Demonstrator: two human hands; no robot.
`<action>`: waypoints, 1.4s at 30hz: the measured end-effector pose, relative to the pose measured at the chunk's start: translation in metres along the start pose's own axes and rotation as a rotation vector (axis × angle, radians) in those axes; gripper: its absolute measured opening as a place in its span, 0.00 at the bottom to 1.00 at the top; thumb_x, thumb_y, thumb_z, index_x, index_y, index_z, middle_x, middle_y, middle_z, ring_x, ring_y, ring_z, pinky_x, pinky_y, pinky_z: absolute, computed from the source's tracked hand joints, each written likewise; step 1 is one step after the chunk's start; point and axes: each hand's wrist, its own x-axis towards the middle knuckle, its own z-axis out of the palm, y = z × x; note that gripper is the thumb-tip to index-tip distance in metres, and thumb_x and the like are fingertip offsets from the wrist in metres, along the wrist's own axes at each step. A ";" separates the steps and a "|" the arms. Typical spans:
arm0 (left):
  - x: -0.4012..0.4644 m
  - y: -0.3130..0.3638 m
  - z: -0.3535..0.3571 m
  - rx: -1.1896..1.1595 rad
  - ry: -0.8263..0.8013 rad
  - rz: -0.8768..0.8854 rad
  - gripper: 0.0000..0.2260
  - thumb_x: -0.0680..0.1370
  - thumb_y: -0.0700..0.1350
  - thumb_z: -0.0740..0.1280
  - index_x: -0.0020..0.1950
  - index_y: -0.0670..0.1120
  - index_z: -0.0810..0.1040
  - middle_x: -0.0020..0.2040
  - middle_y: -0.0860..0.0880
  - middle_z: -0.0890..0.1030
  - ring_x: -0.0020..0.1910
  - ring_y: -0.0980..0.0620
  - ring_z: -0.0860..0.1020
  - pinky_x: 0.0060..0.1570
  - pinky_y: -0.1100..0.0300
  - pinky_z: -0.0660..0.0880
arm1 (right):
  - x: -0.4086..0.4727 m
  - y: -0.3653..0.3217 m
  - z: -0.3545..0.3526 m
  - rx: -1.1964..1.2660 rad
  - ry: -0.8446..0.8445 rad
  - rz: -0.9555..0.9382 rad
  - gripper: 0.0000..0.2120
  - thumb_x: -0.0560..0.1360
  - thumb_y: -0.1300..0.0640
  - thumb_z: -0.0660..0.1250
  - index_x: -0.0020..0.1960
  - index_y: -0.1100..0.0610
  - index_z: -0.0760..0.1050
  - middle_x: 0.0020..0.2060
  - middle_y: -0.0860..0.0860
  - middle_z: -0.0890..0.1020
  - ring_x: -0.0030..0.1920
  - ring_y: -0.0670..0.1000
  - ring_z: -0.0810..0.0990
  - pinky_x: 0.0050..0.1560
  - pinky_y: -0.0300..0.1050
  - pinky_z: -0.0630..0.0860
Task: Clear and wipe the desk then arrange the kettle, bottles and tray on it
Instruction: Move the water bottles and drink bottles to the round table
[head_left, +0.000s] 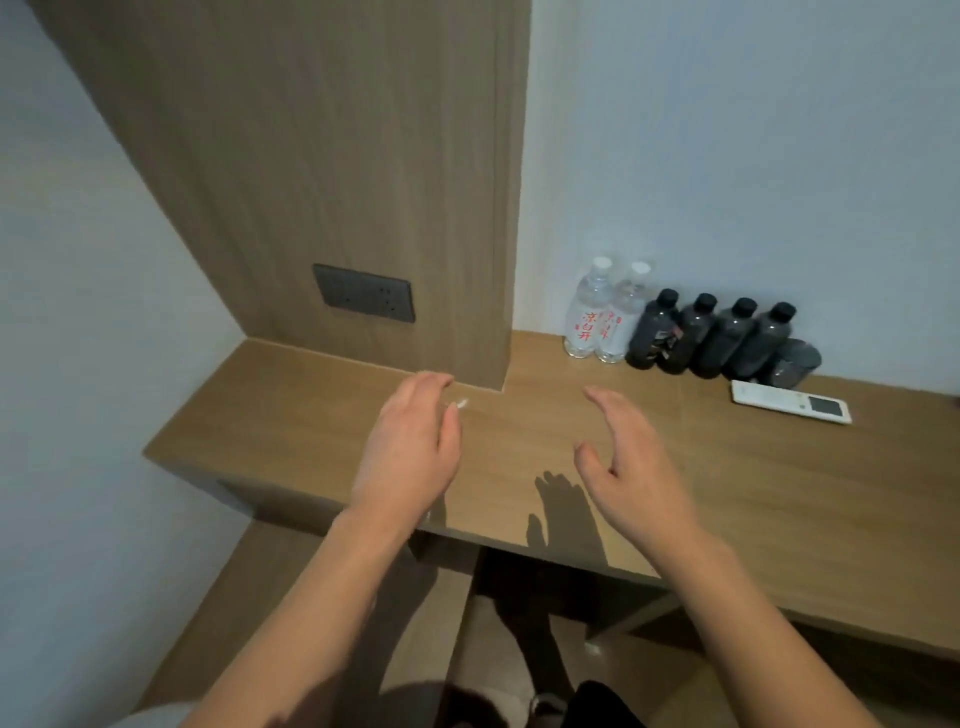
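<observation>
Wood-grain bench (519, 457) looks cleared; clear and dark plastic bottles (675, 332) line the wall. Left hand (410, 447) and right hand (628, 457) hover, each grip wide and empty (kettle, tray unseen).

left hand (410, 447): bare, fingers loosely curved, palm facing inward, holding nothing.
right hand (628, 457): bare, fingers spread and slightly bent, thumb apart, empty.
arms: both bare forearms reach forward, hands side by side and apart.
</observation>
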 end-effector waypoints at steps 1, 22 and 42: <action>0.008 0.006 0.009 -0.014 -0.027 0.026 0.18 0.84 0.46 0.61 0.74 0.46 0.70 0.72 0.50 0.72 0.70 0.54 0.71 0.69 0.62 0.63 | 0.002 0.010 -0.004 -0.005 0.020 0.041 0.27 0.80 0.55 0.63 0.77 0.50 0.60 0.75 0.45 0.65 0.75 0.44 0.61 0.70 0.37 0.54; 0.238 0.065 0.131 -0.109 -0.127 0.092 0.15 0.83 0.45 0.63 0.70 0.46 0.74 0.67 0.51 0.75 0.64 0.54 0.75 0.58 0.65 0.68 | 0.276 0.159 -0.045 0.128 0.066 0.133 0.24 0.81 0.56 0.61 0.76 0.55 0.62 0.71 0.53 0.69 0.70 0.53 0.69 0.71 0.51 0.67; 0.351 0.078 0.265 -0.184 -0.283 -0.035 0.18 0.77 0.52 0.65 0.64 0.46 0.77 0.60 0.46 0.76 0.59 0.46 0.74 0.61 0.52 0.71 | 0.310 0.219 0.009 0.435 0.125 0.133 0.16 0.78 0.56 0.69 0.64 0.54 0.72 0.57 0.47 0.77 0.58 0.45 0.75 0.57 0.29 0.68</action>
